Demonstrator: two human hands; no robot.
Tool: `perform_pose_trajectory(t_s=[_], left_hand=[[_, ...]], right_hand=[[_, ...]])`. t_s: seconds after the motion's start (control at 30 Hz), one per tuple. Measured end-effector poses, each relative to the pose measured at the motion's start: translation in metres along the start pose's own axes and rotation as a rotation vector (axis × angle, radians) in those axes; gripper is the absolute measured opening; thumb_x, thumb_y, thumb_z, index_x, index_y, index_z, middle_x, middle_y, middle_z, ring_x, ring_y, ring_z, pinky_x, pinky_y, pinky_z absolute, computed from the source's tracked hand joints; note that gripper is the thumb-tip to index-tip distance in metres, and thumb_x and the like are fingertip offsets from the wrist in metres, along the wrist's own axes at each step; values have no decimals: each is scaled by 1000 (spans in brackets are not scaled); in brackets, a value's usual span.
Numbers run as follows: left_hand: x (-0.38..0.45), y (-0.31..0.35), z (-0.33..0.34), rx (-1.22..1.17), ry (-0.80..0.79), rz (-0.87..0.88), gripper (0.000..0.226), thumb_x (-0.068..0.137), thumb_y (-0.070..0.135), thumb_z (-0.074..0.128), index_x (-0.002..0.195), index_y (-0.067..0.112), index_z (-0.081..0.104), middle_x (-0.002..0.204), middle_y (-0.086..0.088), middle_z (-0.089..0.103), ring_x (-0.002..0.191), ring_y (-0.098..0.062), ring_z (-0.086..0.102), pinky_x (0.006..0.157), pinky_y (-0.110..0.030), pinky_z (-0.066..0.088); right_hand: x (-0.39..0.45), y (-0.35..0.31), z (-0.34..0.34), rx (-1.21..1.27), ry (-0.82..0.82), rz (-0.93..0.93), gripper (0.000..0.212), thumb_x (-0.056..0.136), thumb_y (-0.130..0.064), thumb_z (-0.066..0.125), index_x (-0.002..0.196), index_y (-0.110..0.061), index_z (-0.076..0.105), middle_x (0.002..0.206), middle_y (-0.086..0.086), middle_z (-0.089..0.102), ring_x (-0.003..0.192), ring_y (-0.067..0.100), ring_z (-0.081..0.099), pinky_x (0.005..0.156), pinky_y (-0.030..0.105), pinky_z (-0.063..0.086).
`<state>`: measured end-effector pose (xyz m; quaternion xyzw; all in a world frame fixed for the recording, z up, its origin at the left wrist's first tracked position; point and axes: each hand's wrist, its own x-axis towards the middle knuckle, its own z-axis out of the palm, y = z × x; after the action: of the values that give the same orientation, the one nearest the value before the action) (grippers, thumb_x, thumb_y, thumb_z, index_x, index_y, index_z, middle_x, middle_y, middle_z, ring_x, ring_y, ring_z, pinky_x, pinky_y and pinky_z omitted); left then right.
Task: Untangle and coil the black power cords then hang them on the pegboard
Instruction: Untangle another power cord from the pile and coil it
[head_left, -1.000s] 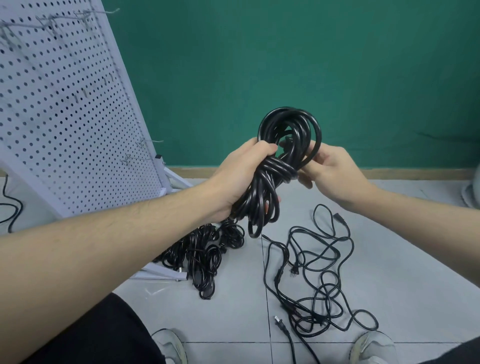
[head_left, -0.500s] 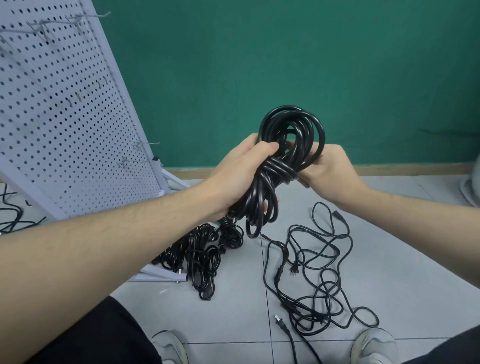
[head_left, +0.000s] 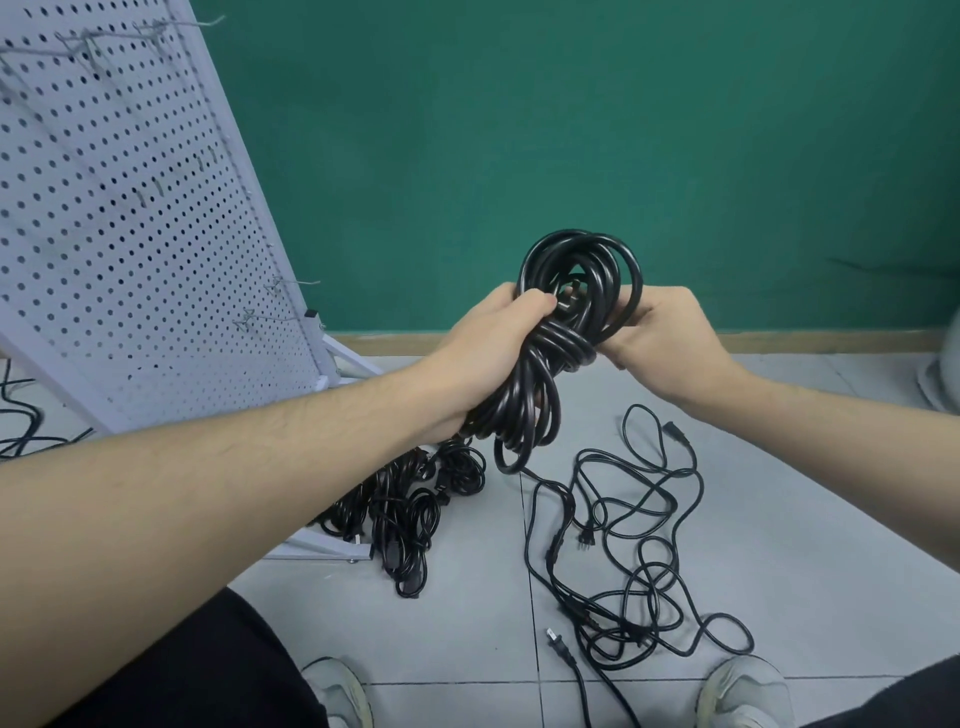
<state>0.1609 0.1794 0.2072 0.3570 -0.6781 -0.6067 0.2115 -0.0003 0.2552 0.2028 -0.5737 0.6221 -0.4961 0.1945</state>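
Cord bundle (head_left: 561, 332) is held up in the air between both hands. Left hand (head_left: 493, 358) is wrapped around its middle, right hand (head_left: 660, 332) pinches the wrapped turns from the other side. Below, loose cords (head_left: 639, 545) lie tangled on the floor (head_left: 779, 519), coiled ones (head_left: 410, 514) beside the pegboard (head_left: 130, 234). If the end is not tucked firmly, I think the wrap can spring open on a hook (head_left: 291, 283).

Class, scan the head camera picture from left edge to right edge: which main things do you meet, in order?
Pegboard → bundled cords on the floor → left hand → coiled cord → right hand.
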Motion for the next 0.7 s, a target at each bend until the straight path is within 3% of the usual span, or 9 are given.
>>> perform_pose_trajectory(t_s=[0.13, 0.2, 0.3, 0.37, 0.43, 0.53, 0.7], left_hand=[[1, 4, 4, -27, 11, -45, 42, 92, 44, 51, 112, 7, 57, 95, -17, 67, 75, -27, 61, 75, -46, 54], [2, 6, 0, 13, 29, -41, 37, 95, 43, 50, 106, 8, 57, 91, -9, 60, 74, -22, 55, 73, -40, 49], [2, 5, -6, 114, 65, -41, 25, 101, 41, 46, 97, 16, 51, 87, -2, 54, 76, -19, 52, 71, -36, 44], [3, 0, -7, 170, 87, -39, 30, 101, 44, 45, 98, 15, 52, 89, -4, 57, 80, -22, 55, 74, -38, 45], [4, -3, -4, 242, 106, -20, 37, 100, 46, 44, 106, 11, 55, 101, -8, 64, 93, -26, 62, 82, -39, 47], [3, -4, 4, 290, 112, 12, 36, 101, 46, 43, 112, 14, 57, 108, -4, 67, 103, -21, 62, 86, -36, 46], [5, -2, 12, 215, 125, 6, 39, 98, 51, 44, 109, 16, 58, 106, -4, 66, 102, -23, 64, 96, -43, 50]], right_hand=[[-2, 0, -4, 56, -10, 11, 50, 85, 11, 65, 66, -35, 71, 54, -15, 64, 49, -1, 52, 52, 13, 43], [-2, 2, -5, 96, -78, 35, 49, 85, 9, 65, 68, -36, 76, 65, -8, 70, 57, 4, 56, 59, 19, 46], [-5, 8, -5, 227, -274, 163, 20, 80, -16, 67, 91, -30, 76, 89, -2, 71, 83, 10, 61, 74, 26, 47], [-7, 10, -4, 420, -393, 307, 29, 76, -30, 67, 104, -25, 71, 101, 0, 70, 91, 13, 62, 80, 29, 49], [-7, 10, 2, 437, -334, 362, 32, 82, -39, 68, 108, -19, 68, 100, 2, 72, 86, 17, 65, 79, 32, 48], [-6, 5, 10, 336, -128, 353, 14, 93, -35, 68, 97, -21, 71, 85, 1, 72, 74, 18, 63, 79, 36, 43], [-4, 2, 13, 449, 4, 365, 18, 95, -33, 65, 99, -16, 68, 90, 5, 67, 85, 22, 57, 85, 40, 41]])
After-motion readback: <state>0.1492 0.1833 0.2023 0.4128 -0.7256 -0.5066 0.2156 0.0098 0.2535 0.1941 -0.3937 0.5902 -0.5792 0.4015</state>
